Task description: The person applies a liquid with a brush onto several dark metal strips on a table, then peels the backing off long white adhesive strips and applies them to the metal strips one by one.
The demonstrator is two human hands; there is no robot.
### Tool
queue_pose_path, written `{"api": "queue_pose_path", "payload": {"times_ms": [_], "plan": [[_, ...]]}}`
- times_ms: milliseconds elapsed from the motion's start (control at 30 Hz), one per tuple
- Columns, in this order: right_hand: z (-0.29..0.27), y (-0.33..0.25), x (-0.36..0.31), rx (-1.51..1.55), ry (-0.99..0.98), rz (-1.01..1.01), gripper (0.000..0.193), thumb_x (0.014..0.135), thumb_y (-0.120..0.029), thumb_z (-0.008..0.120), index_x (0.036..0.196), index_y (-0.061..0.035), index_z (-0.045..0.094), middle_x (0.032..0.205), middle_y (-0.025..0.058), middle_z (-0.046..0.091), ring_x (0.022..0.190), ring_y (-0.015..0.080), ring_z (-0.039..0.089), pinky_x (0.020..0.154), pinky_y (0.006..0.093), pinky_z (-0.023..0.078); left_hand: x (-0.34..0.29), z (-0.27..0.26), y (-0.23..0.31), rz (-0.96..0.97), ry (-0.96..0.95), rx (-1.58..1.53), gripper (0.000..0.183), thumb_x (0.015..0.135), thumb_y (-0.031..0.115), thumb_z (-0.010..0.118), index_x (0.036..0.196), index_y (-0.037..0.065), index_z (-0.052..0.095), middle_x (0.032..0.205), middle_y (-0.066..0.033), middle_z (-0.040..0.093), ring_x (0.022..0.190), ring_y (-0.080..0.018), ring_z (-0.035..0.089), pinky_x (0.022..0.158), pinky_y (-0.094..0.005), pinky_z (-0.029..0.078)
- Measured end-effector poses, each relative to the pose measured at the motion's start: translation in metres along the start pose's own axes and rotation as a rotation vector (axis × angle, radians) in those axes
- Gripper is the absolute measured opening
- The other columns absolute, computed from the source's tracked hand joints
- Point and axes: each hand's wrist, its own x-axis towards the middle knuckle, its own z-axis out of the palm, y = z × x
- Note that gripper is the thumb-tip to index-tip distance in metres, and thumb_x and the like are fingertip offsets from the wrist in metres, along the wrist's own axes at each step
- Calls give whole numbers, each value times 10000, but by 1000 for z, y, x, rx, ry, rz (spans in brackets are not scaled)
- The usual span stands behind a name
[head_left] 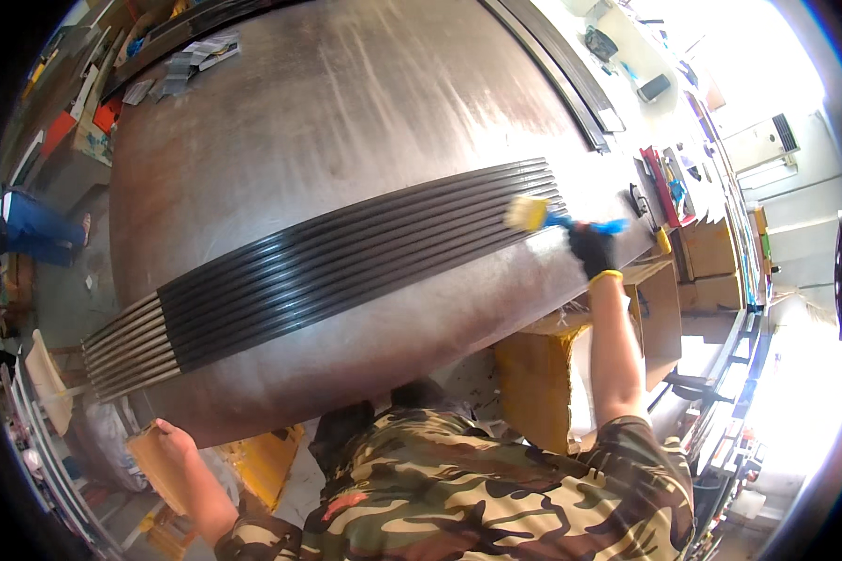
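My right hand, in a black glove with a yellow cuff, is closed on a paintbrush. The brush has a blue handle and pale yellow bristles, slightly blurred. Its bristles are over the right end of a row of long dark rods, lying side by side on a metal table. Toward the left the rods turn from glossy black to bare, light metal, and their ends reach the table's left edge. My bare left hand grips a piece of cardboard just off the table's near left corner.
Cardboard boxes stand below the table's near right edge. Long dark profiles lie along the far right side. Papers rest at the far left corner. Tools and a red object sit at the right.
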Motion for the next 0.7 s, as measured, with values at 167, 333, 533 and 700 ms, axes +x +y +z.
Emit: {"api": "queue_pose_path", "payload": {"times_ms": [167,333,533,700], "plan": [[56,-69,-68,-838,406,-862,137,900,-183,631,924,-49,639,818,166,681,764,331,665,703,386,518,1,-15,-17,-3,-7,-21,881,960,679,160,1333,-42,502,1321,-249,551,1215,-436,509,1019,-515,391],[242,-48,-251,-978,-250,-1013,270,783,-17,566,1016,-113,665,817,120,656,752,329,644,660,435,497,-27,-39,39,110,24,-310,735,995,597,210,1322,20,527,1293,-235,573,1186,-442,529,984,-532,407],[447,-67,-450,-612,-911,-1069,107,895,-99,538,950,-47,613,801,168,650,712,333,643,638,447,511,-47,-59,51,40,9,-164,684,990,607,191,1317,126,550,1256,-174,613,1128,-434,564,943,-556,431],[482,-48,-416,-20,-673,-590,177,938,-232,576,870,-77,628,697,70,629,602,231,614,589,363,491,-48,-52,51,103,75,-204,698,994,595,198,1281,85,579,1219,-192,631,1116,-434,570,943,-539,437]]}}
